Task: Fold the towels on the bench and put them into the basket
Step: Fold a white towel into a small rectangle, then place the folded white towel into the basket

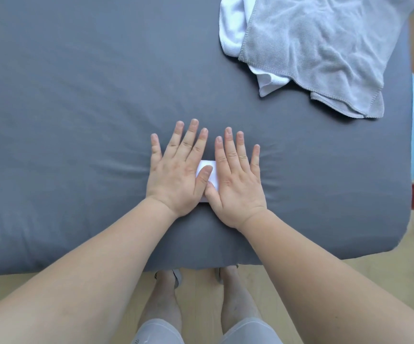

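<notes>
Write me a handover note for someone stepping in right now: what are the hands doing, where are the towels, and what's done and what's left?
Left hand: flat, fingers straight, pressing on the folded white towel.
Right hand: the same, pressing beside the left.
The folded white towel lies near the front edge of the bench, mostly hidden under both hands.
A grey towel lies crumpled at the far right corner, on top of another white towel.
Done: one towel folded small.
Left: put it into the basket, which is not in view, then fold and store the other two.
</notes>
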Available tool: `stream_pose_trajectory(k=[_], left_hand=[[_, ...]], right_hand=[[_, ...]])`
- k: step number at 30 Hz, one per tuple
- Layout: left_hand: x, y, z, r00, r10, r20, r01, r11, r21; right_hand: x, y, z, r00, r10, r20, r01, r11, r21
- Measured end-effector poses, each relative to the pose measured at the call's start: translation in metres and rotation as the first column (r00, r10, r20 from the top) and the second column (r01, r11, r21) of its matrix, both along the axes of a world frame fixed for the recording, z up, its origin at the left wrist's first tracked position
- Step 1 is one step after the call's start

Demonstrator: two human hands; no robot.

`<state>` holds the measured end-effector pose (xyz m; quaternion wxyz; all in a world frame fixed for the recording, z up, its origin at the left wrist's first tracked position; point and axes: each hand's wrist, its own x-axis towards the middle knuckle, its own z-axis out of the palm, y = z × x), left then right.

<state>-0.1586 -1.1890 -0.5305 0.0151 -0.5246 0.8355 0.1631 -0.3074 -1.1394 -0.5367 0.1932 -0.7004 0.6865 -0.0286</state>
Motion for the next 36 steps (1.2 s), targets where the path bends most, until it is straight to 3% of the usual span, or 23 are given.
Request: stream_pose_trajectory(k=[12,20,24,26,29,33,36], left_hand=[[-0.004,-0.004,-0.033,0.989,0.012,0.148,-0.015,1.0,0.016],[-0.004,-0.002,-0.011,0.99,0.003,0.141,-0.013,0.997,0.074],[0.014,0.008,0.018,0.999,-0.032,-0.017,0.034,0.982,0.185],[0.024,0.01,0.036,0.995,-0.004,-0.1,0.028,0.97,0.241],[0.027,0.011,0.077,0.987,0.129,-0.1,-0.068,0.883,0.464],[0.037,0.016,0.149,0.835,0.514,-0.197,-0.289,0.713,0.639],[0.047,0.027,0.211,0.589,0.721,-0.364,-0.312,0.619,0.721]], right_hand=[[-0.005,-0.003,-0.02,0.996,0.005,-0.092,0.001,0.998,0.067],[-0.013,0.001,-0.004,0.996,0.083,-0.042,-0.082,0.996,0.029],[-0.025,0.01,0.024,0.996,0.089,-0.03,-0.09,0.996,-0.028],[-0.029,0.007,0.045,0.994,0.108,0.009,-0.108,0.992,0.065],[-0.03,0.004,0.083,0.987,0.083,0.139,-0.116,0.962,0.248],[-0.034,0.009,0.146,0.879,-0.14,0.455,-0.019,0.945,0.327],[-0.041,0.014,0.205,0.741,-0.186,0.646,0.019,0.967,0.256]])
